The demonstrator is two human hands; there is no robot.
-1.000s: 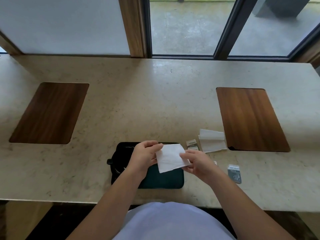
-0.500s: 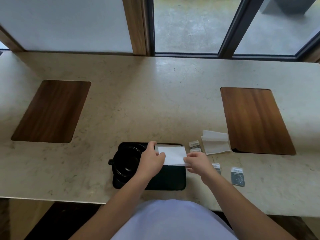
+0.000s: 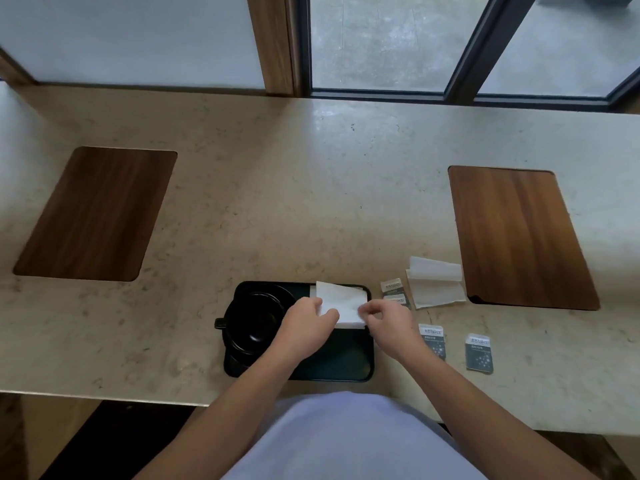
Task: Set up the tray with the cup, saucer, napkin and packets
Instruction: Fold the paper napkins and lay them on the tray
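- Tray: black, rectangular, near the front edge of the counter, right in front of the person.
- Cup and saucer: both black, on the tray's left half; cup handle pokes out past the left rim.
- Napkin: white, folded, lying on the tray's far right corner.
- Left hand: palm down, fingers curled, thumb and fingertips pinching the napkin's near left edge; forearm crosses the tray's front rim.
- Right hand: palm down, fingers bent, tips closed on the napkin's near right corner, above the tray's right rim.
- Packets: two small ones just right of the tray, two dark ones further right, nearer the front edge, all on the counter.
- Spare napkins: loose pile beside the right wooden mat.
- Second wooden mat far left, well apart.
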